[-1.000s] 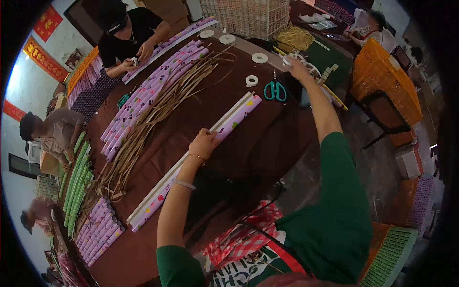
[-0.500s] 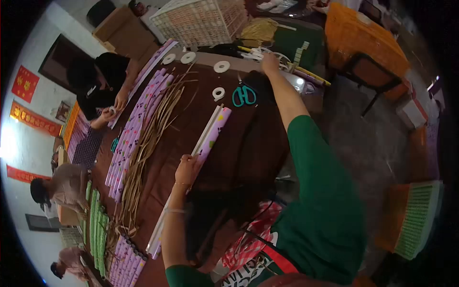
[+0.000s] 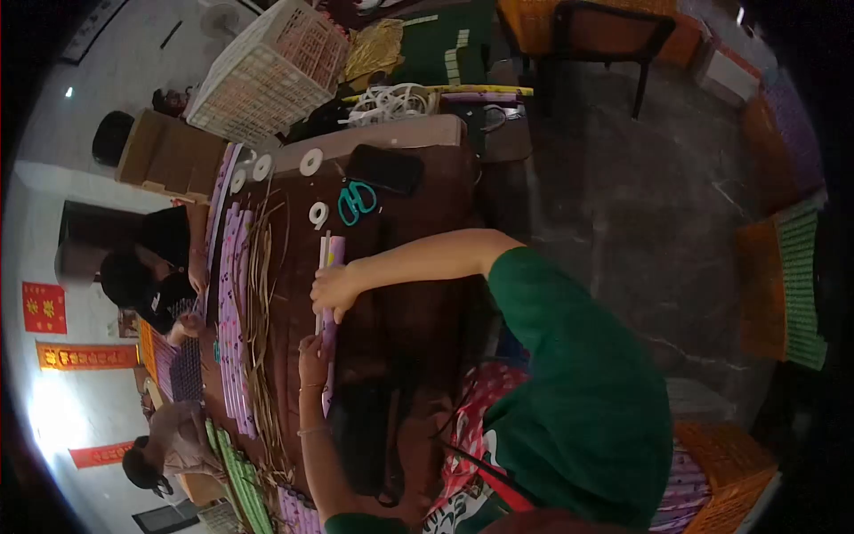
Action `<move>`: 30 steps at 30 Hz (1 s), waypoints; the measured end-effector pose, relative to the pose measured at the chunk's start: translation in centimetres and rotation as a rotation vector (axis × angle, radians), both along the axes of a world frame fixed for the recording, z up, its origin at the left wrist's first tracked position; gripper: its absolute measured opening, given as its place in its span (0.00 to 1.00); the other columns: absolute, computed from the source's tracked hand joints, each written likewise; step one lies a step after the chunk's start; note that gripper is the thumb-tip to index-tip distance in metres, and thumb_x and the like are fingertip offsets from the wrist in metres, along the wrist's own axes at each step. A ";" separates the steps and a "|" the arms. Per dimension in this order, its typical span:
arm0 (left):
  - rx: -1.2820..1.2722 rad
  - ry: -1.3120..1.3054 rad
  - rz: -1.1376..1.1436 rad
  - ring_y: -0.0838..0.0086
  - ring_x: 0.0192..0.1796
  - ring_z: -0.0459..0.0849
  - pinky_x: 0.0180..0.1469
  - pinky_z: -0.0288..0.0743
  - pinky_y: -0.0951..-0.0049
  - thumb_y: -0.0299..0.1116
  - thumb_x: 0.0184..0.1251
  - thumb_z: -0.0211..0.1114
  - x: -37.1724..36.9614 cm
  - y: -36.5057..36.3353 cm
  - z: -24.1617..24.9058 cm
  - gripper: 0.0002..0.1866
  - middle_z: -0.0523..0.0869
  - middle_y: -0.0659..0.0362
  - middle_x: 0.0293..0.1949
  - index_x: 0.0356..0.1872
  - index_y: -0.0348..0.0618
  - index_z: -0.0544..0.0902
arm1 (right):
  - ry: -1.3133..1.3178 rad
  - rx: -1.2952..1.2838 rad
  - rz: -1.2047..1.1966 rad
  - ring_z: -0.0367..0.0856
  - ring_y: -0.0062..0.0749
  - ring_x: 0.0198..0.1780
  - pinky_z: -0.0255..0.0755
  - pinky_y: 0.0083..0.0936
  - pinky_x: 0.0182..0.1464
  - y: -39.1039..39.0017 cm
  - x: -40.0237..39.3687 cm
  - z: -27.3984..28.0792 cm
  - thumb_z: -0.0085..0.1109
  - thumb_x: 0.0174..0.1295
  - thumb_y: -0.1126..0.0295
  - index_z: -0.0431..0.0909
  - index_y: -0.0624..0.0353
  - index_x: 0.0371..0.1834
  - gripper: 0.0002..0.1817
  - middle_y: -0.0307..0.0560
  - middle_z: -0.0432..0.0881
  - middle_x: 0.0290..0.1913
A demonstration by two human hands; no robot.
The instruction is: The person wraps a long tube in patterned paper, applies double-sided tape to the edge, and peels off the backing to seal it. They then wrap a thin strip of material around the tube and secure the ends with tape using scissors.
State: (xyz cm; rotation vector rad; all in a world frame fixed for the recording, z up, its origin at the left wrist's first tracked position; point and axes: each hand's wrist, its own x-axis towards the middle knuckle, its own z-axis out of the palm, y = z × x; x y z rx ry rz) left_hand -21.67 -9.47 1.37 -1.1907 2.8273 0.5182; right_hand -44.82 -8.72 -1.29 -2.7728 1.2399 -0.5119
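Note:
A purple patterned roll (image 3: 336, 250) with a pale strip along its side lies on the dark brown table cover (image 3: 382, 303). My right hand (image 3: 334, 289) is wrapped round the roll near its far end. Lower on the same roll, my left hand (image 3: 312, 358) has its fingers closed against it. Beyond the roll's far end are a white tape roll (image 3: 318, 214), teal-handled scissors (image 3: 357, 204) and a dark phone (image 3: 385, 169).
Long purple rolls (image 3: 233, 311) and brown strips (image 3: 260, 329) lie to the left. A co-worker (image 3: 165, 267) works across the table, another person (image 3: 173, 445) farther down. A white crate (image 3: 267, 76) and a chair (image 3: 614, 36) stand beyond.
My right hand has come back from the white coils at the table's far end onto the purple roll. My left hand stays on the roll. The view has turned.

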 end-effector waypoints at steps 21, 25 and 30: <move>0.006 -0.030 0.376 0.57 0.48 0.81 0.47 0.73 0.65 0.36 0.63 0.60 17.0 4.4 4.3 0.13 0.83 0.47 0.44 0.44 0.41 0.82 | 0.174 0.264 0.021 0.78 0.45 0.48 0.75 0.39 0.46 -4.3 3.3 -1.1 0.73 0.32 0.56 0.83 0.54 0.36 0.24 0.50 0.80 0.43; 0.020 -0.019 0.434 0.53 0.43 0.81 0.46 0.74 0.62 0.37 0.61 0.62 21.8 9.0 5.8 0.12 0.84 0.48 0.41 0.40 0.40 0.83 | 0.041 0.327 -0.052 0.74 0.47 0.49 0.71 0.39 0.49 -1.7 1.4 0.9 0.71 0.38 0.59 0.80 0.55 0.39 0.23 0.51 0.75 0.44; 0.002 -0.031 0.401 0.54 0.47 0.79 0.49 0.73 0.62 0.44 0.64 0.59 28.8 10.7 0.8 0.18 0.83 0.50 0.43 0.44 0.39 0.82 | 0.021 0.321 -0.019 0.73 0.49 0.47 0.70 0.36 0.48 -1.6 0.6 0.5 0.72 0.37 0.67 0.77 0.60 0.40 0.24 0.52 0.73 0.43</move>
